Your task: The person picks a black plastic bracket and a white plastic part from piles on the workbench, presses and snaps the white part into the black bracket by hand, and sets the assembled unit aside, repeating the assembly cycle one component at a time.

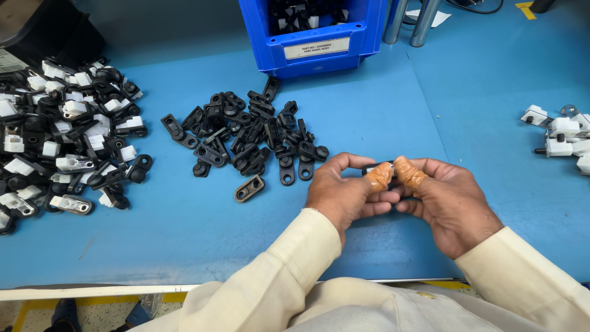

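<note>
Here, nearest me, my left hand [346,192] and right hand [447,200] meet, taped thumbs pressed together, pinching a small black part [376,166] between them above the blue table [184,233]; just beyond lies a loose heap of black brackets [249,135]; left, a black-and-white pile [61,135]; farthest, a blue bin [313,37].

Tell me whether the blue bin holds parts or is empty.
Not empty: black and white parts show inside the blue bin through its open front. How full it is cannot be told; its top is cropped.
</note>
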